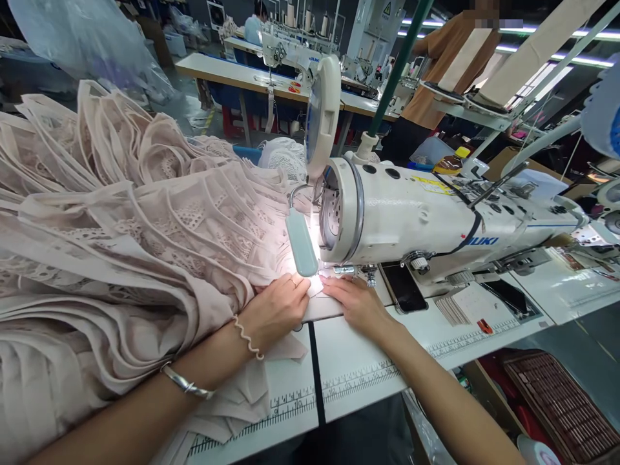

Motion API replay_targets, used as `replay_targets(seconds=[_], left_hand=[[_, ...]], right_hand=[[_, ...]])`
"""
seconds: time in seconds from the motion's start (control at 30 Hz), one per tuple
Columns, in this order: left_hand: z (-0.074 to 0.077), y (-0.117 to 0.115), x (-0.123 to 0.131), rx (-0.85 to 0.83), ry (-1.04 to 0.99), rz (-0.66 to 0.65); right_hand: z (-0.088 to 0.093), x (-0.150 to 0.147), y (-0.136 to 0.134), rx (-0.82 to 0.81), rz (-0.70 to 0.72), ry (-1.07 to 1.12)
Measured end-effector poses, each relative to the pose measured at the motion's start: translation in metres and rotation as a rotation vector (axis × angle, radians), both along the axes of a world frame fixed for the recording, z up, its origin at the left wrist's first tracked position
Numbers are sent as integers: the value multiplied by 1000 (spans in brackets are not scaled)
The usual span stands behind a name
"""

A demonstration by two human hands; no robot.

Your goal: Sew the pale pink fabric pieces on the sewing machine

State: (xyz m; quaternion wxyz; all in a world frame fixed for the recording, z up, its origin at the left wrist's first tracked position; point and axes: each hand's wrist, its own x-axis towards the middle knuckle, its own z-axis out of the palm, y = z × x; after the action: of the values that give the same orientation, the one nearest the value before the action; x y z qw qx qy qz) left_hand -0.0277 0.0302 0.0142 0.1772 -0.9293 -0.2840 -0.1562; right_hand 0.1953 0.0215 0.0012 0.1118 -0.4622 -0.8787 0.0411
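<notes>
A white JUKI sewing machine (402, 206) stands before me, its lamp lighting the needle area. My left hand (283, 300) is closed on the edge of a beige fabric piece (316, 288), just left of the needle. My right hand (358, 300) is on the same piece from the right, thumb and fingers together at its edge beside the presser foot; its fingertips are partly hidden. A pale green paddle-shaped guard (302, 244) hangs over the left fingertips and hides part of the sewing spot. A large heap of beige lace-trimmed garments (184, 219) spreads out left of the machine.
On the machine table (358, 387), with ruler markings along its front edge, a black phone (403, 287) lies right of my hand. Farther right are a small red tool (484, 326) and another dark phone (506, 296). A person in a brown shirt (440, 71) stands behind the machine.
</notes>
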Motion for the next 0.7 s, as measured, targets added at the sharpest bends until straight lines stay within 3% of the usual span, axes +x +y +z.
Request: replay_targets(seconds=[0.43,0.57,0.7], left_hand=[[5,6,-3,-404,57,176],[4,13,-4,-546,-89,172],[-7,19,0,-607,-257,162]], right_hand=[[-3,3,0,126,-73,168],[-2,3,0,142,-68,272],[0,2,0,109,-66,296]])
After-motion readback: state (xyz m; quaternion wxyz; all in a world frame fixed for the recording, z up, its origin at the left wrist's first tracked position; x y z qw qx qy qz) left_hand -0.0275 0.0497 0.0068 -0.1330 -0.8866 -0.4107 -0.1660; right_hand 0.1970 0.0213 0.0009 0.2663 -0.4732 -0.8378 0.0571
